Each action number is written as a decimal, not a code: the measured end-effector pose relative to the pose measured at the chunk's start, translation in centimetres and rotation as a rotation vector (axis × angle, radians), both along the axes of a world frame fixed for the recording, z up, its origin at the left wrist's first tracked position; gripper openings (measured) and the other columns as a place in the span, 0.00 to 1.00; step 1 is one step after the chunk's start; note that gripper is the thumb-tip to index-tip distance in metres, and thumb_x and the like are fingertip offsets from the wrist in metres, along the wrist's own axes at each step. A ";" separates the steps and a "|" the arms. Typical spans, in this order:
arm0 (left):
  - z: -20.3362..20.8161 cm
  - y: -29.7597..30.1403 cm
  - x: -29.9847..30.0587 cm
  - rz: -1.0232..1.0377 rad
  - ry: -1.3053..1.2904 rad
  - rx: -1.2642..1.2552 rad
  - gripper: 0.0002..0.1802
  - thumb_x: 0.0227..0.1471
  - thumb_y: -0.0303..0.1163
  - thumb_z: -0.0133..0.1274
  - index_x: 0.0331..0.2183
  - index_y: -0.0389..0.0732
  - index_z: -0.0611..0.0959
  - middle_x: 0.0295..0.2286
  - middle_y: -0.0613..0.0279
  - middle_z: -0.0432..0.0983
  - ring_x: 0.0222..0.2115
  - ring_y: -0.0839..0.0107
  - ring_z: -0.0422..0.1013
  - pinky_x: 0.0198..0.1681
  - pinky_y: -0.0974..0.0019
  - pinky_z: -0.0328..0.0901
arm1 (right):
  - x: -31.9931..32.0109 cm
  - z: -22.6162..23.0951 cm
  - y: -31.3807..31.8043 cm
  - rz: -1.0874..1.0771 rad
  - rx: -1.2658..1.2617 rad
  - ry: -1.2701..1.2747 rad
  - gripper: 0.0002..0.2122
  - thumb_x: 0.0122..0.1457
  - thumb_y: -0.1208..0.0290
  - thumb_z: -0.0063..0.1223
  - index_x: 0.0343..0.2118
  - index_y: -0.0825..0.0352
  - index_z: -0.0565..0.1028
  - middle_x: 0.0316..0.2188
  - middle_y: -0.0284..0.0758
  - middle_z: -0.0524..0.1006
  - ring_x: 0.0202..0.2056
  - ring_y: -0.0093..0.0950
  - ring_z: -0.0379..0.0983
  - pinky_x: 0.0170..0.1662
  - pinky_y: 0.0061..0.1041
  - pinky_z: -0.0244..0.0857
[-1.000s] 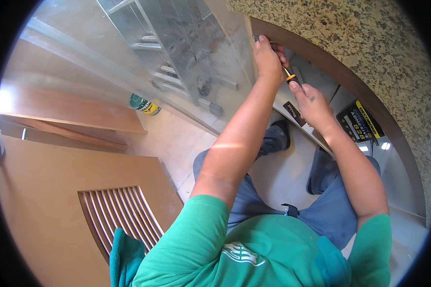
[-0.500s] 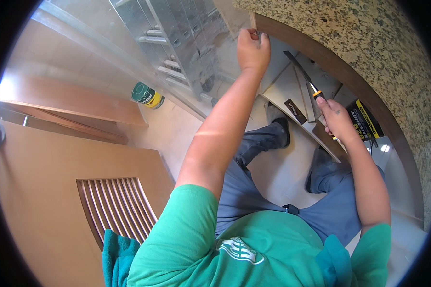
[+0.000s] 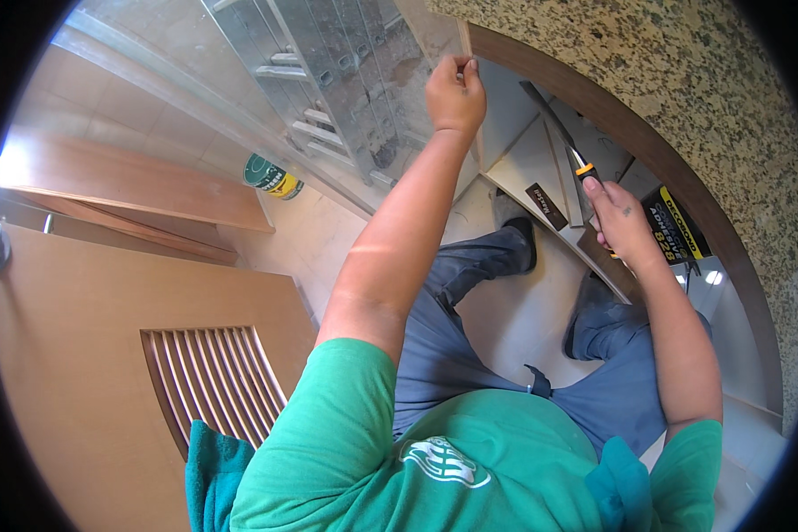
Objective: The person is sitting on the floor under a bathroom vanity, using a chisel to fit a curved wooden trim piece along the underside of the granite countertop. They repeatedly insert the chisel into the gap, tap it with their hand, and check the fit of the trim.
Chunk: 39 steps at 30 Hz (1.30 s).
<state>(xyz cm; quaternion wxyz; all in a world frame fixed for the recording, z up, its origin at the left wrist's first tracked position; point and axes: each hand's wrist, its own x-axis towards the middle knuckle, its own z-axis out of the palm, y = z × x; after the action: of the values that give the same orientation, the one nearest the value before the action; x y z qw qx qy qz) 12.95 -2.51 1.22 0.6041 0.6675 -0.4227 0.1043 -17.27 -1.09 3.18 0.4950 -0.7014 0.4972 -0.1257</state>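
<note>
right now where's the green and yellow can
In the head view the green and yellow can lies on the floor at upper left, beside the ladder's foot and past the wooden panel.

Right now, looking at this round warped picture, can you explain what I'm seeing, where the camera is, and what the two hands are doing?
The camera sits on a person's head and looks down, so you see their own arms and green shirt from above. Its fisheye lens bends straight edges into curves. The left hand pinches the top edge of a thin upright panel inside a cabinet under a speckled stone countertop. The right hand grips a screwdriver with a black and yellow handle, shaft pointing up into the cabinet. On the cabinet's shelf lies a black and yellow package. On the tiled floor to the left are a green can and a wooden slatted door.
</note>
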 end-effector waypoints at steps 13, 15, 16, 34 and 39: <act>-1.0 -0.3 -0.2 -0.079 0.238 -0.034 0.07 0.56 0.31 0.61 0.33 0.36 0.84 0.25 0.62 0.81 0.24 0.77 0.75 0.31 0.70 0.71 | 4.7 1.0 0.6 0.063 0.082 -0.155 0.25 0.68 0.44 0.44 0.26 0.65 0.68 0.18 0.29 0.68 0.17 0.20 0.66 0.21 0.24 0.60; -0.4 -0.2 -1.2 -0.065 0.223 -0.042 0.06 0.55 0.30 0.62 0.32 0.36 0.84 0.25 0.61 0.81 0.24 0.75 0.75 0.32 0.69 0.70 | 5.0 1.6 0.8 0.046 0.092 -0.156 0.25 0.68 0.45 0.44 0.26 0.65 0.68 0.18 0.29 0.68 0.17 0.20 0.66 0.21 0.23 0.61; -0.4 0.0 -1.3 -0.053 0.213 -0.045 0.06 0.54 0.29 0.62 0.32 0.36 0.84 0.24 0.60 0.80 0.23 0.74 0.74 0.31 0.69 0.70 | 5.3 1.8 1.0 0.039 0.113 -0.161 0.25 0.69 0.46 0.44 0.26 0.65 0.68 0.18 0.29 0.68 0.16 0.20 0.66 0.21 0.23 0.61; -1.3 -0.4 -0.6 -0.014 0.110 -0.042 0.04 0.52 0.28 0.60 0.30 0.39 0.84 0.25 0.56 0.81 0.24 0.68 0.77 0.32 0.65 0.71 | 7.7 1.3 3.0 0.048 0.233 -0.282 0.22 0.70 0.48 0.43 0.32 0.66 0.68 0.21 0.30 0.70 0.20 0.22 0.70 0.25 0.25 0.70; -1.4 -0.5 -0.9 -0.021 0.094 -0.062 0.03 0.52 0.28 0.59 0.30 0.39 0.84 0.25 0.56 0.80 0.24 0.67 0.77 0.31 0.65 0.71 | 8.3 2.0 3.7 0.029 0.209 -0.260 0.22 0.71 0.50 0.43 0.31 0.67 0.69 0.20 0.31 0.71 0.19 0.22 0.71 0.24 0.26 0.69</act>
<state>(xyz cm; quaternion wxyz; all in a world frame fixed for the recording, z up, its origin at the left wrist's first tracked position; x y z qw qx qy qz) 12.04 -3.01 -0.18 0.6446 0.6483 -0.3974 0.0796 -9.02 2.66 5.20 0.6273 -0.6310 0.4290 -0.1558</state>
